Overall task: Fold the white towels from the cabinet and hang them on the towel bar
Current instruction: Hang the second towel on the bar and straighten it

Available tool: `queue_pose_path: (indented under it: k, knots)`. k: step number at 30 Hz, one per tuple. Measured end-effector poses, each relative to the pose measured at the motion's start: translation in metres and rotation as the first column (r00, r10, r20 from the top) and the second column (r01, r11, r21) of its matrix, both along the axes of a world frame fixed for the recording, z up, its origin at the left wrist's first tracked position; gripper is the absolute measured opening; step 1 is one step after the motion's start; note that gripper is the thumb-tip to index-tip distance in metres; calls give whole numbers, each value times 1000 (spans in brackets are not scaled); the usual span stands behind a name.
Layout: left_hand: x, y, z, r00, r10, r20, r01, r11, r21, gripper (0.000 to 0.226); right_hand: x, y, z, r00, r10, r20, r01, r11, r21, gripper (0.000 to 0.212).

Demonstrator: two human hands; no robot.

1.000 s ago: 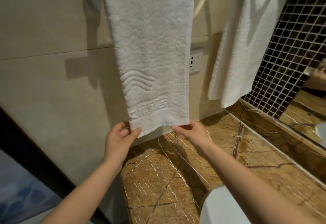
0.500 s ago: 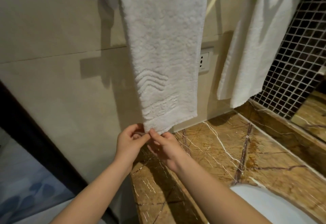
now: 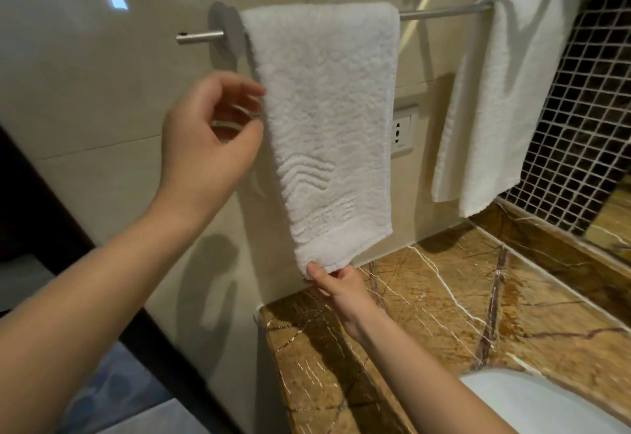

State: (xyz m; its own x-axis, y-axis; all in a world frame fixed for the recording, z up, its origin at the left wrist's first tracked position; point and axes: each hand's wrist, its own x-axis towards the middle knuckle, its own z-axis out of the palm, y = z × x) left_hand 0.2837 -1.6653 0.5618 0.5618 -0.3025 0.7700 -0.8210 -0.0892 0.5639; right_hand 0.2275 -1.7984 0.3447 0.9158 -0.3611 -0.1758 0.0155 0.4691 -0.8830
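A beige tiled wall (image 3: 85, 109) rises behind a brown marble desk (image 3: 444, 314), with dark mosaic tiling (image 3: 587, 109) at the right. A folded white towel (image 3: 327, 109) hangs over the left end of the towel bar (image 3: 444, 12). A second white towel (image 3: 505, 92) hangs well apart at the bar's right end. The left grip (image 3: 211, 133) is curled at the first towel's left edge, too blurred to tell whether it holds the cloth. The right grip (image 3: 338, 287) pinches the towel's bottom left corner. A wall socket (image 3: 404, 131) sits between the towels.
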Motion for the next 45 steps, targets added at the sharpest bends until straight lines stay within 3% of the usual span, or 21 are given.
queue_pose_path:
  k: [3,6,9,14,19,24,28,37,45]
  knots:
    - [6,2,33,970,58,237,-76,995,68,25,1,-1,-4,1000,-5,-3,4,1000,-24,22]
    - [18,0,61,868,148,474,-237,962,135,22,2,-3,-6,1000,-9,-10,8,999,-35,25]
    - [34,-4,82,773,196,604,-387,900,203,27,3,-4,-6,999,-34,-29,33,998,-46,26]
    - [47,-9,99,829,76,554,-331,865,377,28,4,2,-11,996,-78,-52,75,996,-49,25]
    - [45,-10,114,851,-9,524,-271,848,456,20,7,-1,-10,993,-98,-62,91,990,-110,17]
    - [44,-17,125,883,-22,468,-262,805,532,20,5,-6,-8,995,-69,-78,66,997,-34,24]
    - [43,-23,130,893,-21,449,-275,765,582,20,3,-9,-8,993,-69,-97,69,998,-2,18]
    - [41,-43,131,891,-30,452,-279,751,599,19,-1,-29,2,992,-112,-52,108,991,-77,5]
    - [35,-55,127,819,-92,567,-315,753,578,17,-4,-54,3,993,-109,-51,106,992,-69,3]
